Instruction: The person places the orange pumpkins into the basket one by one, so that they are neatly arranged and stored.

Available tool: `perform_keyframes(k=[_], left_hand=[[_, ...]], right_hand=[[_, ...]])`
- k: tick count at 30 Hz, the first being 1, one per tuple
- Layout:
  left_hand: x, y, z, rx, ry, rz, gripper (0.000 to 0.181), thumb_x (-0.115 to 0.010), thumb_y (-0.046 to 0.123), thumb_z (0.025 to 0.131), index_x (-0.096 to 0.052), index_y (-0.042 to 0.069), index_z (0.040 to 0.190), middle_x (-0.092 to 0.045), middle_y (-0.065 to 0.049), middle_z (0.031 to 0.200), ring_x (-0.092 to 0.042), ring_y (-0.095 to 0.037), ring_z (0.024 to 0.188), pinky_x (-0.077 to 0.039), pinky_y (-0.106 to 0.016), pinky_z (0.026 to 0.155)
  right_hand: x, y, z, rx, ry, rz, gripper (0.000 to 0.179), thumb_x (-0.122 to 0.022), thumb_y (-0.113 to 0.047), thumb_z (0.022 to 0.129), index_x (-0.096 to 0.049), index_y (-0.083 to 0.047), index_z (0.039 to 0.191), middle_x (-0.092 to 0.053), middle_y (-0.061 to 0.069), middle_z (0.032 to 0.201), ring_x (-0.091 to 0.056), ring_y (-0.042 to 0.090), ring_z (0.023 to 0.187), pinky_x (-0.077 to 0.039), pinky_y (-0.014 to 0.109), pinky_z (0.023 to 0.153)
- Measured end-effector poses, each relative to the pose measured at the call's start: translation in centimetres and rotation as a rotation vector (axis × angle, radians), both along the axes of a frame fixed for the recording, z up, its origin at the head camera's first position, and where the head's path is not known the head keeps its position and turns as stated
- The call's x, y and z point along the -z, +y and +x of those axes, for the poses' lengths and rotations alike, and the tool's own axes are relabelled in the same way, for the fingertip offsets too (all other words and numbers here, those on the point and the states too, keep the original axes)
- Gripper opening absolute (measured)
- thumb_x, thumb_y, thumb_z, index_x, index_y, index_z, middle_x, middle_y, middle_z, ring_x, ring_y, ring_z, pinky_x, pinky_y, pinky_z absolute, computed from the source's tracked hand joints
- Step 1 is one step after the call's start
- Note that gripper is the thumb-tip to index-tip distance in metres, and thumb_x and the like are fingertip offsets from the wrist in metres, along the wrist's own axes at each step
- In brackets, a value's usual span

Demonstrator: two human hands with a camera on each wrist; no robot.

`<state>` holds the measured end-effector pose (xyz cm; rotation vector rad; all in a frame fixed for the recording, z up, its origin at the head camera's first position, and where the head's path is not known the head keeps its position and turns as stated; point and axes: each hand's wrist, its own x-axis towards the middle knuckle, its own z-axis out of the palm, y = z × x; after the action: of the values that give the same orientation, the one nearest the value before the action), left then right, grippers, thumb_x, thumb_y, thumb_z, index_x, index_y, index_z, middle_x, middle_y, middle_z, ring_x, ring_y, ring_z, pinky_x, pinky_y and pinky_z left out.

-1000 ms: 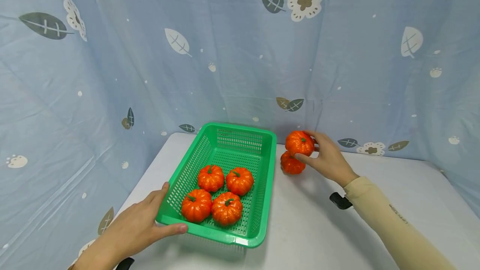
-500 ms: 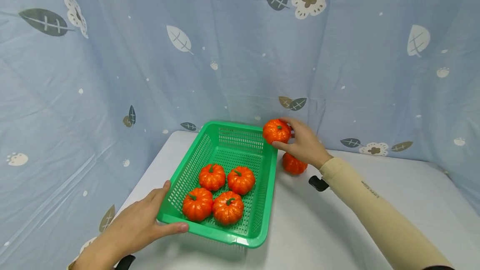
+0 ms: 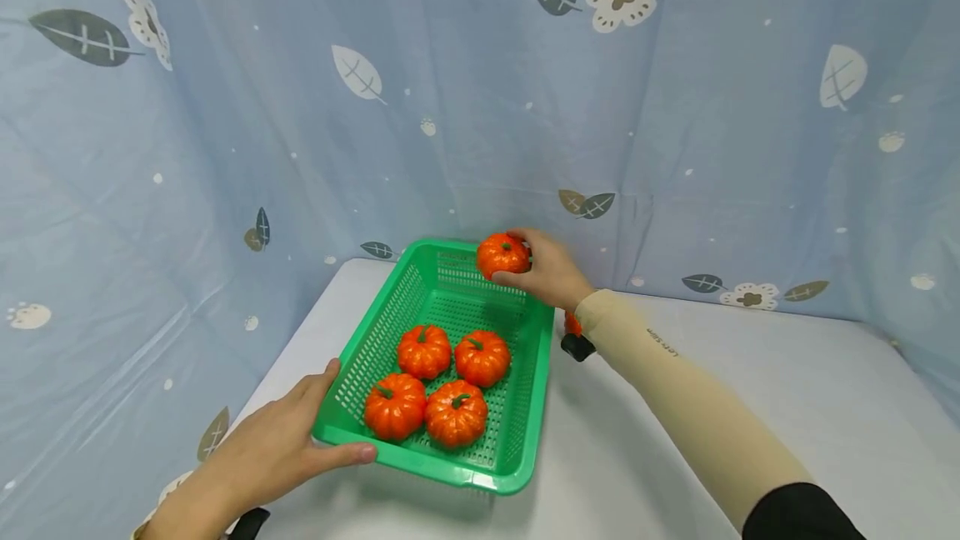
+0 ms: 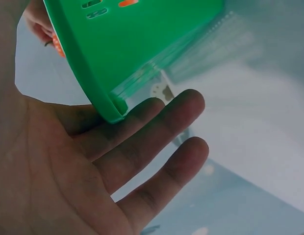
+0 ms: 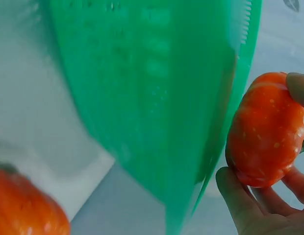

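Note:
My right hand [image 3: 553,272] grips a small orange pumpkin [image 3: 501,255] with a green stem, holding it above the far end of a green plastic basket [image 3: 538,394]. The right wrist view shows thumb and fingers around this pumpkin, beside the basket's wall. Inside the basket, several similar pumpkins [image 3: 456,415] sit grouped at the near end. My left hand [image 3: 262,452] rests at the basket's near left corner, thumb along the rim. Its fingers look extended and loosely spread in the left wrist view. Another pumpkin [image 3: 572,323] on the table is mostly hidden behind my right wrist.
The white table [image 3: 637,457] extends to the right of the basket. A blue patterned curtain [image 3: 465,107] hangs close behind the basket and along the left side. In the right wrist view, the loose pumpkin [image 5: 27,210] lies outside the basket.
My right hand has lifted its pumpkin off from against the other one and carried it left, over the basket's far rim. My left hand and the basket stay put.

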<state>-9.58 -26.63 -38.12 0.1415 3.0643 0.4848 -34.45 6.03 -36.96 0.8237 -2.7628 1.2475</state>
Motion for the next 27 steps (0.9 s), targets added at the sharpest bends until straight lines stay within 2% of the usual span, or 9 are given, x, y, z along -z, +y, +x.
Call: perform_keyframes(k=[4,9,13,19,27], left_hand=[[-0.2,0.0,0.0,-0.003,0.014,-0.003,0.126,-0.06,0.089,0.07,-0.032,0.001,0.157,-0.051,-0.018,0.146,-0.06,-0.039,0.119,-0.052,-0.058,0.092],[-0.4,0.1,0.1,-0.003,0.004,-0.007,0.127,-0.06,0.089,0.07,-0.032,0.0,0.156,-0.052,-0.018,0.145,-0.062,-0.038,0.115,-0.052,-0.057,0.091],[-0.5,0.1,0.2,-0.009,-0.003,-0.005,0.128,-0.06,0.089,0.07,-0.032,0.0,0.156,-0.052,-0.016,0.144,-0.063,-0.036,0.114,-0.052,-0.056,0.091],[-0.4,0.0,0.3,-0.017,-0.01,-0.001,0.128,-0.06,0.089,0.07,-0.031,0.0,0.157,-0.051,-0.019,0.146,-0.061,-0.038,0.117,-0.052,-0.058,0.091],[-0.3,0.1,0.3,-0.015,-0.029,0.013,0.127,-0.06,0.089,0.071,-0.03,0.001,0.158,-0.049,-0.019,0.148,-0.06,-0.039,0.119,-0.051,-0.058,0.092]], right_hand=[[0.2,-1.8,0.4,-0.026,-0.002,0.038,0.075,-0.082,-0.035,0.086,-0.047,-0.009,0.147,-0.053,0.012,0.14,-0.056,0.029,0.12,-0.05,0.044,0.1],[0.6,-2.5,0.5,-0.03,-0.026,0.083,0.076,-0.082,-0.035,0.087,-0.046,-0.009,0.148,-0.052,0.016,0.139,-0.056,0.03,0.121,-0.05,0.044,0.1],[0.4,-2.4,0.2,-0.033,-0.065,0.059,0.075,-0.082,-0.032,0.087,-0.046,-0.008,0.147,-0.055,0.014,0.137,-0.057,0.03,0.119,-0.049,0.042,0.101],[-0.9,-2.6,-0.1,-0.057,-0.078,0.002,0.075,-0.082,-0.032,0.087,-0.045,-0.007,0.147,-0.054,0.011,0.137,-0.058,0.027,0.116,-0.05,0.042,0.099],[-1.1,-3.5,0.0,-0.061,-0.088,0.027,0.075,-0.082,-0.033,0.087,-0.045,-0.008,0.148,-0.053,0.009,0.139,-0.056,0.025,0.118,-0.05,0.039,0.099]])
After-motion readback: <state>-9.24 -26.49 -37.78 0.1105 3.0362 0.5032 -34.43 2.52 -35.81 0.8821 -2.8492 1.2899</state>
